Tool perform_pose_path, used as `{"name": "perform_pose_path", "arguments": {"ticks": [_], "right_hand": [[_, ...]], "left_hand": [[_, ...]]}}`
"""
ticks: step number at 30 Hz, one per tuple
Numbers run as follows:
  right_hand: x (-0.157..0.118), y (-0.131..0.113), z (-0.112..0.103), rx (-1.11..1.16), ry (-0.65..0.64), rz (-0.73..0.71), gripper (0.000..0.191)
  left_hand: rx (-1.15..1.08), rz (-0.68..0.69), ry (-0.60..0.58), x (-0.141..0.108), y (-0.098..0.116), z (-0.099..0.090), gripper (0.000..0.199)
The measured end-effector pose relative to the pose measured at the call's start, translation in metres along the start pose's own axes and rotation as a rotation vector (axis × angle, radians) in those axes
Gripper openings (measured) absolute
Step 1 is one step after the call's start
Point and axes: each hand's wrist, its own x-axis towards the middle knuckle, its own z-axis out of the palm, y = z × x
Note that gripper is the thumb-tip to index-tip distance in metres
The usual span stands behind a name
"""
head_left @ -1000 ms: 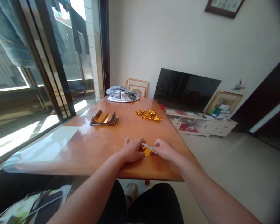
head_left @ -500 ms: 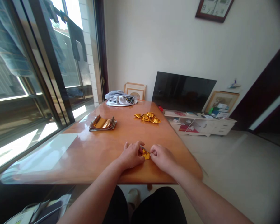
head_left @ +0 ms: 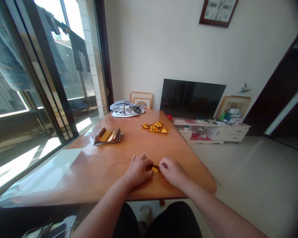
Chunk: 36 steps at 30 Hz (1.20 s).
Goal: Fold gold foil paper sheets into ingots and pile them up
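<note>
Close to the table's near edge, a small piece of gold foil paper (head_left: 155, 168) lies between my hands, partly hidden by the fingers. My left hand (head_left: 139, 169) pinches its left side, thumb low and fingers curled over the top. On the other side my right hand (head_left: 173, 171) grips the right end with its fingers bunched together. A curled stack of gold foil sheets (head_left: 108, 136) rests farther up on the left. Several folded gold foil pieces (head_left: 157, 127) sit in a small heap beyond my hands.
The wooden table (head_left: 129, 148) stretches away from me, with a pale sheet (head_left: 64, 165) at its left. Grey clothing (head_left: 127, 109) is piled at the far end. Past the table, a television (head_left: 192, 99) stands by a low white cabinet (head_left: 218, 132). Sliding glass doors run along the left.
The foil between my hands looks narrower, its raised upper edge now lowered. Both hands keep their grip. The whole view has shifted slightly as my head tilted.
</note>
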Motion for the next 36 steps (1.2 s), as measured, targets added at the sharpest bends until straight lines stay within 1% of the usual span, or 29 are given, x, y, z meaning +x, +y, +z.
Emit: {"name": "perform_pose_path", "arguments": {"ticks": [3, 5, 8, 11, 18, 24, 27, 32, 36], "right_hand": [[0.009, 0.007, -0.001, 0.016, 0.018, 0.055, 0.016], [0.013, 0.008, -0.001, -0.006, -0.005, 0.065, 0.015], [0.015, 0.005, 0.0, -0.033, -0.051, 0.08, 0.014], [0.016, -0.001, 0.001, -0.057, -0.07, 0.111, 0.013], [0.015, -0.007, 0.001, -0.057, -0.086, 0.173, 0.009], [0.016, -0.007, 0.004, -0.042, -0.058, 0.201, 0.007], [0.02, -0.004, 0.008, -0.017, -0.07, 0.217, 0.006], [0.029, 0.0, 0.013, 0.049, -0.136, 0.266, 0.019], [0.034, -0.005, 0.01, 0.1, -0.258, 0.254, 0.013]], "left_hand": [[0.015, 0.011, 0.019, -0.002, 0.004, -0.002, 0.028], [0.028, 0.012, 0.023, -0.004, 0.007, -0.003, 0.026], [0.041, 0.012, 0.026, -0.005, 0.01, -0.006, 0.026], [0.051, 0.006, 0.035, -0.007, 0.012, -0.006, 0.025], [0.076, 0.005, 0.048, -0.013, 0.015, -0.006, 0.023], [0.086, -0.033, 0.041, -0.02, 0.017, -0.004, 0.023], [0.091, -0.051, 0.041, -0.021, 0.017, -0.003, 0.022], [0.108, -0.068, 0.03, -0.021, 0.018, -0.002, 0.021], [0.12, -0.095, 0.05, -0.022, 0.018, 0.0, 0.018]]}}
